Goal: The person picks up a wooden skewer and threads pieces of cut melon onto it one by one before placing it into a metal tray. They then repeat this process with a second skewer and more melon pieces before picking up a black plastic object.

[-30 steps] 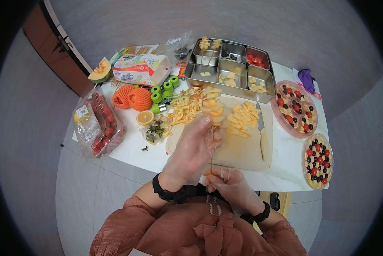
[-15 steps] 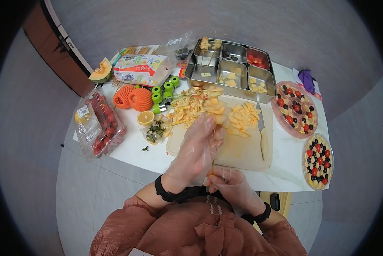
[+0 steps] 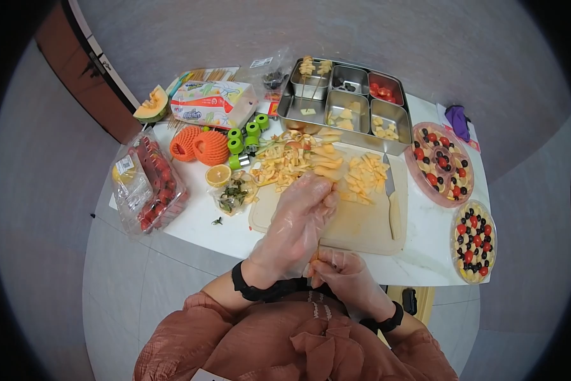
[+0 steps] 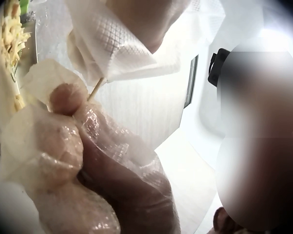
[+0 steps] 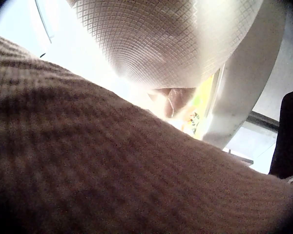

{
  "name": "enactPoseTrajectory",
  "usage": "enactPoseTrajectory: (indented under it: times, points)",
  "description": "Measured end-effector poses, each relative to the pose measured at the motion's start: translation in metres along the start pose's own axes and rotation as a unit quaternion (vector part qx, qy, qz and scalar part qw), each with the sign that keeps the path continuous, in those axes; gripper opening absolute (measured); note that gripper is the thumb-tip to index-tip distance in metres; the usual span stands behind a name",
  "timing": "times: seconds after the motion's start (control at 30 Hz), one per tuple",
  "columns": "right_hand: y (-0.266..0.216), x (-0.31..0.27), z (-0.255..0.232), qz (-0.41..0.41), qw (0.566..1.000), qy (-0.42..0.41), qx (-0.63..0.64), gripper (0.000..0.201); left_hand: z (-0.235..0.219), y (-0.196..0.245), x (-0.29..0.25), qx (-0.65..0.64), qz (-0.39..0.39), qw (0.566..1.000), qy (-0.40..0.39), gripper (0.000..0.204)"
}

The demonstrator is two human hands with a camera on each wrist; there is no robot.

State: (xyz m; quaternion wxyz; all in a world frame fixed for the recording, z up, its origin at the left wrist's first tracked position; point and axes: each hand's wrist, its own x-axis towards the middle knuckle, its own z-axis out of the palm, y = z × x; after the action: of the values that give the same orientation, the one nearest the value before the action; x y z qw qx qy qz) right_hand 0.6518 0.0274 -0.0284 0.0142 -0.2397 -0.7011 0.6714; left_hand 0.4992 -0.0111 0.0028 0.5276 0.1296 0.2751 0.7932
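Observation:
Both hands wear clear plastic gloves. Over the near part of the cutting board (image 3: 358, 236), my left hand (image 3: 301, 213) has its fingers curled round a thin wooden skewer (image 4: 95, 89). Yellow fruit slices (image 3: 326, 166) show just beyond its fingertips in the head view. Lower down, close to my body, my right hand (image 3: 346, 279) pinches the skewer's near end. Only a short length of stick is visible between the hands; the left fingers hide the rest. The right wrist view shows mostly sleeve and glove.
Peelings and fruit scraps (image 3: 282, 159) heap on the board's left, cut slices (image 3: 365, 178) on its right beside a knife (image 3: 391, 203). Behind stands a steel tray (image 3: 285, 117) of fruit. Green-handled cutters (image 3: 236, 146) and boxed strawberries (image 3: 155, 203) lie left, decorated fruit platters (image 3: 415, 171) right.
My left hand has shifted slightly right along the skewer, and its fingers now cover more of the stick. The right hand stays at the near end, almost still.

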Motion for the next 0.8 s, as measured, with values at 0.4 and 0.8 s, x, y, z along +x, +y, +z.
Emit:
enactPoseTrajectory:
  times: [0.4, 0.8]
  points:
    - [-0.005, -0.002, 0.004, 0.023, 0.999, 0.014, 0.037, 0.018, -0.006, -0.002, 0.000, -0.056, 0.002, 0.998, -0.017, 0.009]
    - [-0.004, -0.004, 0.005, 0.043, 0.998, 0.017, 0.046, 0.018, -0.008, -0.001, 0.000, -0.041, -0.004, 0.998, -0.043, 0.015]
